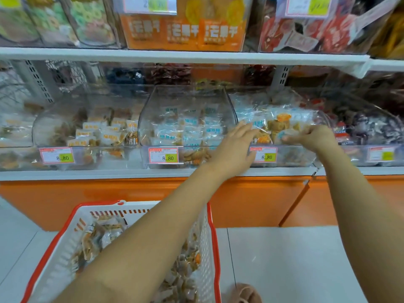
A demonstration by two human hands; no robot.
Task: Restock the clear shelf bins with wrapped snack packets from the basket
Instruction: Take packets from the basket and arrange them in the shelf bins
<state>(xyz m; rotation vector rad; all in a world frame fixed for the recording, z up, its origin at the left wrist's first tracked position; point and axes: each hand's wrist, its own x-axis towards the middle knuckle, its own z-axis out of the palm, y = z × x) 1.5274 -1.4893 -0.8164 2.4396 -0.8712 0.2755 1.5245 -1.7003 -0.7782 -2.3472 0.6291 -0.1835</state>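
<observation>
Both arms reach to a clear shelf bin (282, 159) on the lower shelf, right of centre, filled with clear-wrapped snack packets (282, 123) showing brown and orange pieces. My left hand (235, 147) lies at the bin's left front, fingers straight and pressing against the packets. My right hand (312, 135) has curled fingers and pinches a wrapped packet (284, 135) at the bin's front opening. The white basket with red rim (213, 235) sits on the floor below, partly hidden by my left forearm, with several wrapped packets (100, 235) inside.
Neighbouring clear bins (188, 125) to the left hold blue-labelled and orange-labelled packets; a bin to the right holds dark packets. Price tags reading 8.80 (163, 155) hang on the bin fronts. An upper shelf (175, 55) carries orange boxes. The shelf base is orange; the floor is white tile.
</observation>
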